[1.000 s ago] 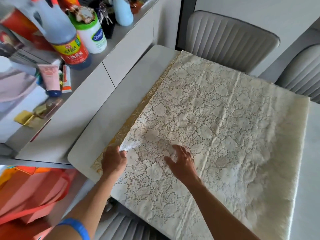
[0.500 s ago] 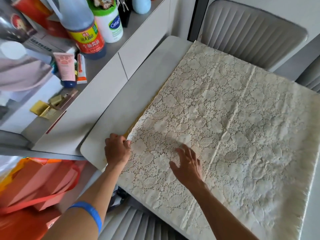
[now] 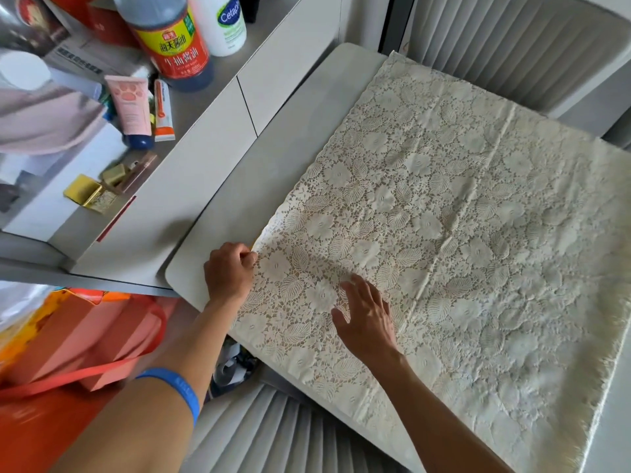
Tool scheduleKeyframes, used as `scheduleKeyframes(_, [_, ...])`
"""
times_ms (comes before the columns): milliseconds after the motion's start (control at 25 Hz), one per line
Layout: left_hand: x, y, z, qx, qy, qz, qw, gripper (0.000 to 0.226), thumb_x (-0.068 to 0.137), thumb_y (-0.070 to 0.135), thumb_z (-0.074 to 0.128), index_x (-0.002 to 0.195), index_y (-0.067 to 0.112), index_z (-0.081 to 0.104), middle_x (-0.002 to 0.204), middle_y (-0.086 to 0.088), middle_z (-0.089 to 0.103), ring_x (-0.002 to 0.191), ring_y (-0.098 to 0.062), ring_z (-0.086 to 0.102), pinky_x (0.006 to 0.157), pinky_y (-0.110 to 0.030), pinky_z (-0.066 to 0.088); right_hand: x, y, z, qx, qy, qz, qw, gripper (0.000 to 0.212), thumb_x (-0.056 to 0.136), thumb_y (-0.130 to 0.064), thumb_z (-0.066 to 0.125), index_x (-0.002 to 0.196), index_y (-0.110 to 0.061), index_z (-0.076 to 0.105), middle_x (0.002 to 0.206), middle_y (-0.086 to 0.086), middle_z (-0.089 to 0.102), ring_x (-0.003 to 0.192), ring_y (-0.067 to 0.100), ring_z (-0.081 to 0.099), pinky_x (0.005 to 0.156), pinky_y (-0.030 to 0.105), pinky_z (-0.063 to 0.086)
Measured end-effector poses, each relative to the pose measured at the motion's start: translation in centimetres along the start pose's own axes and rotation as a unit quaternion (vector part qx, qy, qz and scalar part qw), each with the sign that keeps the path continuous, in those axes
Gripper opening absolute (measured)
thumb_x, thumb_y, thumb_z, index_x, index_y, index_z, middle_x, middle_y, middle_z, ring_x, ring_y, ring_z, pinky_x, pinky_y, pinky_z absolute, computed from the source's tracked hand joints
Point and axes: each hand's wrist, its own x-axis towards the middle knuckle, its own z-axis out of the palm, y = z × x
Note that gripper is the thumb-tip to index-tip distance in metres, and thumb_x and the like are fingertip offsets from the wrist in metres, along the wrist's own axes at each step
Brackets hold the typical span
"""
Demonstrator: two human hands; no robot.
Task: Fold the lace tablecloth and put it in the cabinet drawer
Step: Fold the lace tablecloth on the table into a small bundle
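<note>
White table (image 3: 273,158) under you: your left hand (image 3: 228,271) pinches the lace tablecloth (image 3: 461,233) edge; your right hand (image 3: 367,319) lies flat, fingers relaxed, on it.

Openwork cream lace tablecloth (image 3: 444,233), smooth matt white table (image 3: 273,158)

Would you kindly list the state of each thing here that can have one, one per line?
lace tablecloth: spread flat on the table, creased, near edge hanging over.
left hand: fingers curled, pinching the cloth's left edge.
right hand: fingers straight, resting flat on the cloth.
cabinet drawer: closed.
soy sauce bottle: upright.
pink tube: lying down.
</note>
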Motion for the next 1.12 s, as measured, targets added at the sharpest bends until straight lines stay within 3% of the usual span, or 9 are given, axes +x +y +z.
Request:
scheduleKeyframes(160, [0.0,0.1,-0.7,0.034,0.01,-0.002,0.999,0.01,0.089,0.018,0.065,0.092,0.008,0.068,0.099,-0.015,0.068,0.088,-0.037,0.06,0.077,-0.046,0.051,-0.8,0.0,0.5,-0.009,-0.006,-0.009,1.0,0.049,0.091,-0.033,0.052,0.137,-0.024,0.038,0.157,-0.001,0.027,0.143,0.018,0.023,0.114,0.048,0.029])
scheduleKeyframes(280, [-2.0,1.1,-0.2,0.091,0.0,0.14,0.986,0.017,0.084,0.007,0.064,0.102,0.008,0.062,0.105,-0.015,0.061,0.092,-0.034,0.058,0.075,-0.05,0.053,-1.5,-0.5,0.4,-0.005,0.015,-0.027,1.0,0.048,0.09,-0.024,0.052,0.137,-0.022,0.042,0.157,0.002,0.03,0.142,0.019,0.028,0.113,0.049,0.032])
scheduleKeyframes(360, [-4.5,1.9,0.7,0.103,-0.084,0.214,0.968,0.024,0.087,0.015,0.063,0.111,0.014,0.06,0.119,-0.011,0.057,0.105,-0.028,0.057,0.085,-0.046,0.055,-2.6,-0.5,0.3,0.005,0.071,-0.033,0.997,0.049,0.089,-0.018,0.053,0.137,-0.02,0.046,0.154,0.005,0.037,0.138,0.022,0.036,0.11,0.047,0.036])
scheduleKeyframes(440, [-6.0,1.9,1.3,0.124,-0.146,0.191,0.963,0.034,0.089,0.023,0.062,0.122,0.018,0.055,0.129,-0.009,0.049,0.117,-0.028,0.05,0.093,-0.043,0.053,-4.8,0.8,-0.4,-0.027,0.058,0.017,0.998,0.057,0.089,-0.019,0.052,0.144,-0.026,0.035,0.16,0.003,0.024,0.142,0.022,0.028,0.11,0.046,0.033])
scheduleKeyframes(520, [-6.3,1.7,1.5,0.132,-0.166,0.145,0.967,0.042,0.088,0.022,0.06,0.129,0.018,0.048,0.134,-0.012,0.045,0.121,-0.03,0.044,0.093,-0.044,0.051,-7.5,3.5,-0.9,-0.061,-0.01,0.101,0.993,0.069,0.091,-0.019,0.05,0.149,-0.035,0.018,0.164,-0.006,0.003,0.146,0.019,0.015,0.111,0.045,0.031])
scheduleKeyframes(600, [-6.8,3.3,1.8,0.156,-0.181,0.115,0.964,0.054,0.088,0.023,0.059,0.137,0.016,0.04,0.141,-0.014,0.04,0.123,-0.032,0.043,0.094,-0.047,0.05,-10.5,5.9,-2.4,-0.071,-0.033,0.157,0.985,0.068,0.093,-0.024,0.05,0.15,-0.035,0.015,0.164,-0.006,-0.003,0.148,0.02,0.009,0.115,0.046,0.028])
scheduleKeyframes(720, [-9.9,8.3,2.5,0.126,-0.169,0.156,0.965,0.067,0.09,0.032,0.059,0.147,0.015,0.029,0.154,-0.016,0.03,0.135,-0.034,0.038,0.105,-0.05,0.042,-14.0,7.4,-5.8,-0.036,0.025,0.183,0.982,0.063,0.094,-0.031,0.05,0.15,-0.032,0.021,0.165,-0.003,0.002,0.15,0.021,0.008,0.118,0.046,0.023])
scheduleKeyframes(840, [-16.2,13.9,3.5,0.062,-0.183,0.216,0.957,0.072,0.093,0.038,0.052,0.153,0.02,0.017,0.162,-0.011,0.017,0.146,-0.029,0.024,0.118,-0.045,0.025,-17.3,8.7,-9.6,-0.019,0.082,0.186,0.979,0.064,0.092,-0.032,0.051,0.149,-0.032,0.023,0.164,-0.003,0.006,0.149,0.021,0.012,0.116,0.045,0.024])
scheduleKeyframes(1120, [-33.4,26.6,3.4,-0.002,-0.166,0.328,0.93,0.08,0.093,0.038,0.049,0.154,0.031,-0.002,0.164,-0.006,0.005,0.15,-0.026,0.011,0.121,-0.046,0.013,-31.0,15.7,-18.8,-0.018,0.221,0.154,0.963,0.066,0.09,-0.039,0.053,0.149,-0.032,0.025,0.163,-0.002,0.015,0.146,0.022,0.021,0.111,0.043,0.033])
